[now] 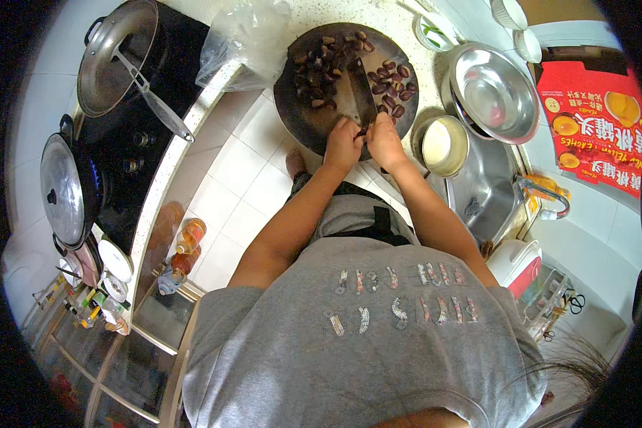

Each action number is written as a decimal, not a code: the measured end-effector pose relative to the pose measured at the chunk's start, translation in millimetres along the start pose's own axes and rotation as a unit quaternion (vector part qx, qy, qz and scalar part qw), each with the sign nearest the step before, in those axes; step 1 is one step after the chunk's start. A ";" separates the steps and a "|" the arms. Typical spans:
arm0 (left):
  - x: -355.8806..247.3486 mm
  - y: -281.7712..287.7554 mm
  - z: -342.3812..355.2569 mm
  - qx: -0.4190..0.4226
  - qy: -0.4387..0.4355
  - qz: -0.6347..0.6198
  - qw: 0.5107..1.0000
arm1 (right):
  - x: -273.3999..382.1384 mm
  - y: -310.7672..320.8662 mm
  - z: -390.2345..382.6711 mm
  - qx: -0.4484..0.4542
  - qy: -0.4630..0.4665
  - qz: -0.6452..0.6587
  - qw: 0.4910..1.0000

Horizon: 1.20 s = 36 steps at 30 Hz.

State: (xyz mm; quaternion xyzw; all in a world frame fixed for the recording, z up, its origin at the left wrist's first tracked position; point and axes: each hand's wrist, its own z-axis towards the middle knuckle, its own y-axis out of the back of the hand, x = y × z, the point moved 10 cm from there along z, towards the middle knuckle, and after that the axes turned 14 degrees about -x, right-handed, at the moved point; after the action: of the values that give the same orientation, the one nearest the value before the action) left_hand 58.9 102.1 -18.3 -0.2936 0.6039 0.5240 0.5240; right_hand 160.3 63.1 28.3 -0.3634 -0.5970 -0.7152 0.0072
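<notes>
Head view: I see the right hand (pixel 386 144) gripping the knife (pixel 362 94) over the board (pixel 288 118); what the left hand (pixel 343 146) grasps, I can't tell. I'd expect the knife heavy, stiff, best held there; chestnuts (pixel 404 71), hard, slippery.

The bare left forearm (pixel 296 214) and right forearm (pixel 435 210) are stretched forward and angled inward toward the round board (pixel 342 103). Above its near edge, the left hand (pixel 342 148) and right hand (pixel 386 146) are held nearly together, the left fingers curled inward, the right ones wrapped in a grip.
</notes>
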 end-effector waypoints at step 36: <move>1.0 3.0 -17.1 0.017 0.079 -0.071 0.994 | -36.5 25.3 -35.8 -0.076 -0.136 0.120 0.980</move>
State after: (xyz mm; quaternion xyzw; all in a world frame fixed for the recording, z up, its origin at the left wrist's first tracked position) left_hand 50.4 87.0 -19.9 -0.3671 0.6296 0.4504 0.5157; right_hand 180.1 9.6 29.6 -0.5261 -0.4883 -0.6960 -0.0160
